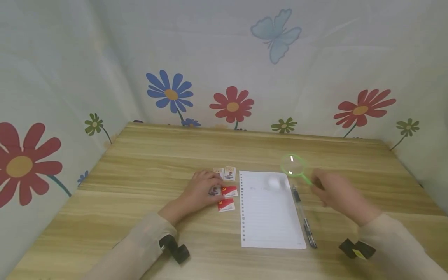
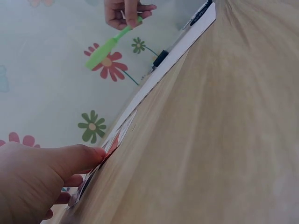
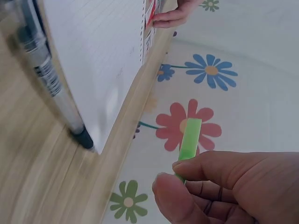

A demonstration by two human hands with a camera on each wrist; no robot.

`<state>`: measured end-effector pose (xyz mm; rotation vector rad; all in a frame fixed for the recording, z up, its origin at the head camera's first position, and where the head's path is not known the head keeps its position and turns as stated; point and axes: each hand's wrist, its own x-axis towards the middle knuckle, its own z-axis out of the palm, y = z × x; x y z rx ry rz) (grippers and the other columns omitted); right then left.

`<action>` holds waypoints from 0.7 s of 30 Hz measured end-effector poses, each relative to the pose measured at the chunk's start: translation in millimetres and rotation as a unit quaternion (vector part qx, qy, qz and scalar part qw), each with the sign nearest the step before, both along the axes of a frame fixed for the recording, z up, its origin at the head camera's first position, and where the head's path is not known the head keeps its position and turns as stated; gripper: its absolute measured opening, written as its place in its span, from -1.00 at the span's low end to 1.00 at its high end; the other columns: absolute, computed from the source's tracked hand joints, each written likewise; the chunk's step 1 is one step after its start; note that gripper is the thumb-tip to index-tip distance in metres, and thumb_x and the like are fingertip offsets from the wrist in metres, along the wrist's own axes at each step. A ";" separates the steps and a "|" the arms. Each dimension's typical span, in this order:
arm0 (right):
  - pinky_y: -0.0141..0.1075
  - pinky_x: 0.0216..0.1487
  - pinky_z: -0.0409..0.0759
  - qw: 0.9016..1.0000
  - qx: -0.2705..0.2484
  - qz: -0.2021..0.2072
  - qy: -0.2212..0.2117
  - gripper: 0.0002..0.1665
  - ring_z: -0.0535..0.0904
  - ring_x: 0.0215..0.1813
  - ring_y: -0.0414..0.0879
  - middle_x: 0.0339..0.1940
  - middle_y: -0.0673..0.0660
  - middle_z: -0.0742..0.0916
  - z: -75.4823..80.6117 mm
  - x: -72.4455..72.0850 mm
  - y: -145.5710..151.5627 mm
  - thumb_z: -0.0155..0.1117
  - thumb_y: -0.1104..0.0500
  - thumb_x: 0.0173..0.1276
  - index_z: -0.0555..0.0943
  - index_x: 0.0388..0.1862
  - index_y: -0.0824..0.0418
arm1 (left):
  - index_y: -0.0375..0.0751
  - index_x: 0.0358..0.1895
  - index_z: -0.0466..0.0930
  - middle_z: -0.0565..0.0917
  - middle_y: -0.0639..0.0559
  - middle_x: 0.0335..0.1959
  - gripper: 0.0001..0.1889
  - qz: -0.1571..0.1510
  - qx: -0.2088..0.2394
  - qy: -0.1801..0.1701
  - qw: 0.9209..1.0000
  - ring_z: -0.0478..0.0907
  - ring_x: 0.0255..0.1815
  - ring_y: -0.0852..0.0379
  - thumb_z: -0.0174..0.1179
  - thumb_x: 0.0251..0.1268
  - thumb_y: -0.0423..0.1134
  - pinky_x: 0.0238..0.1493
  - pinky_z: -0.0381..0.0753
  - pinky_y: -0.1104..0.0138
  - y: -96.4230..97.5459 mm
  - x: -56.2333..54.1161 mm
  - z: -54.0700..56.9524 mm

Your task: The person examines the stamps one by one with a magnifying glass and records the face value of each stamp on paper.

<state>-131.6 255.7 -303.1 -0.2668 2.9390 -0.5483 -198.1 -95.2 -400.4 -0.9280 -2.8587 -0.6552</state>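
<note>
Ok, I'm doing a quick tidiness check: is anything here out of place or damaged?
Only a small misalignment: the lower red card sits slightly left of the upper red card, so their edges don't line up. No spill or damage shows, though the left hand partly covers other cards.

lime-green magnifying glass [image 1: 303,175], red-and-white stamps [image 1: 226,205], white lined paper [image 1: 271,223], tan wood-grained table [image 1: 157,155], flower-patterned white backdrop [image 1: 203,46]

Left grip [image 1: 197,193] low, palm down, fingers loosely bent, right grip [image 1: 334,193] raised, thumb and finger pinched together
</note>
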 end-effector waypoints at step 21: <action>-0.43 -0.42 0.47 0.980 0.072 0.157 0.101 -0.93 0.40 -0.48 -0.25 -0.54 -0.07 0.59 -12.7 -31.8 -76.0 0.27 0.23 0.30 0.54 -0.37 0.13 | 0.03 -0.06 0.69 0.65 0.05 0.04 -0.64 0.003 -0.007 0.001 1.000 0.44 0.20 -0.02 0.39 0.04 0.01 0.35 0.29 -0.01 -0.2 -2.2 -1.2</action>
